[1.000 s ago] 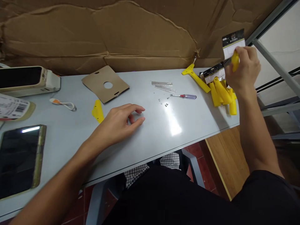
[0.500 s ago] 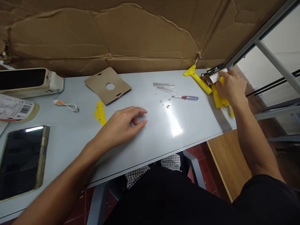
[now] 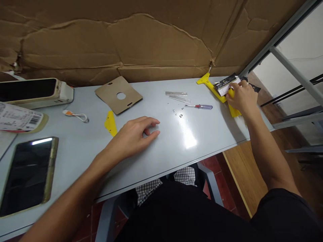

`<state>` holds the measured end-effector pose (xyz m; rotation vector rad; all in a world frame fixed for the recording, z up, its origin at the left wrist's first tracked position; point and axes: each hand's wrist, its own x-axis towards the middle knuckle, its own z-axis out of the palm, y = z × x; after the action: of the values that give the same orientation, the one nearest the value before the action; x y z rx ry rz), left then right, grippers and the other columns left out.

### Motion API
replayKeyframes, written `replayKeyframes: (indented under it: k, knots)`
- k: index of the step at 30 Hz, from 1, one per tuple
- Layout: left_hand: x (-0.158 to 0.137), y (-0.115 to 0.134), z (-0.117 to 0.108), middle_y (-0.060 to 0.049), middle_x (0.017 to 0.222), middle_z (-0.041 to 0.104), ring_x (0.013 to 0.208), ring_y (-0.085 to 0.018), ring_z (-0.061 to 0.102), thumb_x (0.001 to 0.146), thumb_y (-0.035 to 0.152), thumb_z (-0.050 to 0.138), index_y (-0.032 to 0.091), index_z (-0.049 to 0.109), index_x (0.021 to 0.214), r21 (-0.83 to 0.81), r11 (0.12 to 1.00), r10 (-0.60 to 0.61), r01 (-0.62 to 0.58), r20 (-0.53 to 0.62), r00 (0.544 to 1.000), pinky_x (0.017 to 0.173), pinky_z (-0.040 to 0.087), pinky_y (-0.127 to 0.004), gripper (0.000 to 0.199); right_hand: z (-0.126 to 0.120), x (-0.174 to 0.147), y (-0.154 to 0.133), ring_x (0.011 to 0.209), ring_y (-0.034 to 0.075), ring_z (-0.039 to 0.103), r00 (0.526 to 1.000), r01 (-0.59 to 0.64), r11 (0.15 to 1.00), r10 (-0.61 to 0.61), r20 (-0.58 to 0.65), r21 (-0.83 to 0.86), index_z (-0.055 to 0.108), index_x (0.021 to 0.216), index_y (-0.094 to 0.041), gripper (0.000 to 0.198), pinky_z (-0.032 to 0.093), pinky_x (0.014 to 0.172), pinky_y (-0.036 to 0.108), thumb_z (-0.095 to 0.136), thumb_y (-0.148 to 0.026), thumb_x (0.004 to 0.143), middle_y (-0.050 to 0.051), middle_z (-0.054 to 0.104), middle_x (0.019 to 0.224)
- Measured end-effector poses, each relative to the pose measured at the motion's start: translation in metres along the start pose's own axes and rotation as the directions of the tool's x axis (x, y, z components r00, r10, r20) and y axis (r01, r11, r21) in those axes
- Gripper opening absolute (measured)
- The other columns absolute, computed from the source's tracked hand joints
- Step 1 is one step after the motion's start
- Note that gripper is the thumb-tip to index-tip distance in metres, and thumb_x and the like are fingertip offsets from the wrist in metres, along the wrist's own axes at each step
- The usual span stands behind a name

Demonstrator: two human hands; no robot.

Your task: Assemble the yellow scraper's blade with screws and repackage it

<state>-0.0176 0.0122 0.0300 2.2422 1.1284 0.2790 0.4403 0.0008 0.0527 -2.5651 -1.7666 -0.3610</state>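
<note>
My left hand [image 3: 135, 136] rests on the table with thumb and forefinger apart and nothing between them. Beside its wrist lies a yellow scraper head piece [image 3: 110, 124]. At the far right, the fingers of my right hand [image 3: 243, 95] are closed around a yellow scraper, whose head bears a black and white card cover [image 3: 227, 84]; the grip is partly hidden. Another yellow scraper [image 3: 213, 89] lies just left of it, and yellow handles [image 3: 234, 111] show under the hand. Two thin metal blades [image 3: 176, 93], a screwdriver [image 3: 202, 106] and several small screws [image 3: 181, 116] lie mid-table.
A brown cardboard piece with a round hole [image 3: 107, 91] lies at the back left. Further left are a phone [image 3: 27, 174], a short white cable [image 3: 78, 116], a labelled packet [image 3: 22, 117] and a white device [image 3: 65, 92]. Cardboard [image 3: 161, 43] walls the back; a metal frame [image 3: 295, 67] stands right.
My right hand has shifted slightly left, and the card-covered scraper head has turned and come out further over the neighbouring scraper. My left hand keeps its pose; the view has shifted slightly.
</note>
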Motion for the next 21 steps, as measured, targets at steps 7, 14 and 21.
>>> replayKeyframes:
  k: [7,14,21]
  knots:
    - [-0.002,0.003,-0.003,-0.009,0.126,0.079,0.084,-0.023,0.071,0.099,0.055,0.056,0.022,0.075,0.128,0.014,1.000,-0.012,0.012,-0.003,1.000,0.085,0.055,-0.042,0.048,-0.005,-0.007,0.001,0.115,0.041,0.056,1.000,0.023,0.997,-0.022,-0.009,0.073,0.071,0.140,-0.022,0.047,0.042,0.085,0.049,0.066,-0.042,0.098,0.026,0.063,0.141]
    - [-0.002,0.004,-0.003,-0.009,0.127,0.079,0.085,-0.023,0.071,0.098,0.056,0.056,0.022,0.076,0.127,0.010,1.000,-0.023,0.023,0.005,1.000,0.085,0.056,-0.042,0.049,0.001,-0.021,-0.005,0.116,0.041,0.059,0.990,0.013,0.999,-0.008,-0.142,0.035,0.078,0.117,-0.019,0.035,0.045,0.076,0.046,0.058,-0.042,0.099,0.024,0.071,0.129]
    - [-0.002,0.005,-0.004,-0.010,0.126,0.079,0.085,-0.023,0.072,0.098,0.056,0.056,0.022,0.076,0.125,0.016,1.000,-0.014,0.014,0.009,1.000,0.086,0.056,-0.043,0.048,0.020,-0.028,-0.006,0.118,0.042,0.061,0.987,0.125,0.992,-0.122,-0.106,0.021,0.081,0.114,-0.018,0.036,0.051,0.083,0.052,0.052,-0.036,0.102,0.022,0.073,0.121]
